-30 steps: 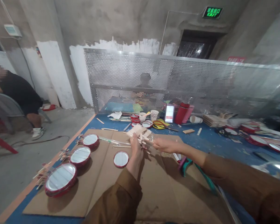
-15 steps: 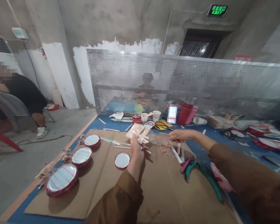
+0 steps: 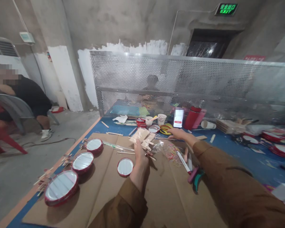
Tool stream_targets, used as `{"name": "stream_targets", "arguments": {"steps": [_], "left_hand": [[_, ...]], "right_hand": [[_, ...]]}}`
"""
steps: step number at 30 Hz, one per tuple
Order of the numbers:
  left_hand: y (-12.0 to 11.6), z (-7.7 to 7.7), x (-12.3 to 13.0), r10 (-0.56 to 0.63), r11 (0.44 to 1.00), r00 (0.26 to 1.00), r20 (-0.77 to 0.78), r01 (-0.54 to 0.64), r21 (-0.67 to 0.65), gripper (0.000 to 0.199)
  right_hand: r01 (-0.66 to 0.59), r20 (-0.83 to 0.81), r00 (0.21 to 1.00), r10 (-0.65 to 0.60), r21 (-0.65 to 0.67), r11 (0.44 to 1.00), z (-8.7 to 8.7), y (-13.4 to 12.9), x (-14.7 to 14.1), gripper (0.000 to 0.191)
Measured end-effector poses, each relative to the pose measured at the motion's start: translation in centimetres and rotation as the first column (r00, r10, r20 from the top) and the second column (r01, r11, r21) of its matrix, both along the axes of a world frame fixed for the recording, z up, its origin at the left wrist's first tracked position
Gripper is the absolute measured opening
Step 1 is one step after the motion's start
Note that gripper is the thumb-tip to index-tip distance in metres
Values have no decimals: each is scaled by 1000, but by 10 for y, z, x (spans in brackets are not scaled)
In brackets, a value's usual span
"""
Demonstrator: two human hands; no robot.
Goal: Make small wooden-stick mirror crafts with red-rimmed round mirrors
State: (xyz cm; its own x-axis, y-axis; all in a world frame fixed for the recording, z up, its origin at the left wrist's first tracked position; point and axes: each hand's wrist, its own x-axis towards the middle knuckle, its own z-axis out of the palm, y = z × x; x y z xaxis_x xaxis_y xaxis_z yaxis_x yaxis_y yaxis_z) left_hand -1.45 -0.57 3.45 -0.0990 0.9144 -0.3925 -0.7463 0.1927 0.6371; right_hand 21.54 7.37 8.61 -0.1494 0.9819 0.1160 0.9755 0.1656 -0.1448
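My left hand (image 3: 140, 158) is closed round a bundle of flat wooden pieces (image 3: 142, 136) above the cardboard sheet (image 3: 166, 196). Beyond the rubber bands, my right hand (image 3: 177, 133) reaches out beside the yellow-handled scissors (image 3: 165, 129); its fingers are too small and blurred to tell what they touch. A small round red-rimmed piece with a pale top (image 3: 125, 167) lies left of my left wrist. Coloured rubber bands (image 3: 172, 152) in clear plastic, a white marker (image 3: 183, 161) and a teal-handled tool (image 3: 199, 182) lie under or near my right forearm.
Three red-rimmed round pieces (image 3: 61, 187) with sticks stand along the left. Paper cups (image 3: 161, 119), a lit phone (image 3: 178, 118) and a red bottle (image 3: 193, 117) line the back before a perforated metal screen (image 3: 133, 76). A person (image 3: 29, 91) sits at far left.
My right hand has moved forward and slightly left, towards the scissors, and its forearm now covers more of the teal-handled tool. My left hand still holds the wooden pieces. The view has shifted slightly.
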Motion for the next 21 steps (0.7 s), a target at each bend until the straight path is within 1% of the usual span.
{"name": "stream_targets", "arguments": {"steps": [1, 3, 5, 6, 8, 9, 10, 12, 13, 14, 15, 17, 21], "left_hand": [[0, 0, 0, 1, 1000, 1000, -7, -1, 5, 48], [-1, 1, 1, -4, 1000, 1000, -25, 5, 25, 48], [-3, 2, 1, -21, 998, 999, -41, 24, 63, 48], [-3, 3, 1, -34, 996, 998, -47, 38, 84, 48], [-5, 4, 1, -52, 992, 997, -58, 58, 111, 49], [-5, 4, 1, -58, 991, 997, -60, 65, 117, 49], [-5, 4, 1, -62, 990, 997, -56, 68, 120, 49], [-5, 5, 0, -65, 991, 997, -41, 69, 115, 50], [-5, 5, -1, -68, 991, 997, -35, 71, 114, 50], [-4, 4, -1, -72, 991, 997, -35, 76, 112, 50], [-4, 4, -1, -77, 991, 996, -42, 81, 110, 50], [-2, 2, -1, -92, 989, 994, -67, 99, 114, 48], [-1, -3, 0, -128, 983, 986, -109, 141, 115, 47]], "right_hand": [[-2, 2, 1000, 2, -11, 1000, 2, 0, 0, 13], [-9, 11, 1000, 10, -74, 997, 10, -5, -4, 12], [-8, 1, 1000, 8, -72, 997, 18, -16, -14, 15], [-7, -11, 1000, 7, -48, 999, 23, -24, -21, 19], [1, -86, 996, 7, 92, 996, 29, -46, -39, 27], [-37, -100, 994, 54, 163, 986, 31, -57, -49, 31], [-102, -86, 989, 121, 197, 975, 32, -69, -58, 33], [-272, -2, 961, 278, 196, 942, 31, -88, -75, 30], [-337, 47, 941, 334, 175, 925, 29, -95, -82, 27], [-369, 85, 929, 360, 154, 917, 27, -100, -88, 25], [-375, 110, 926, 362, 134, 917, 25, -103, -93, 24], [-350, 135, 933, 335, 109, 931, 21, -105, -99, 23], [-238, 159, 962, 221, 92, 967, 16, -101, -110, 20]]}}
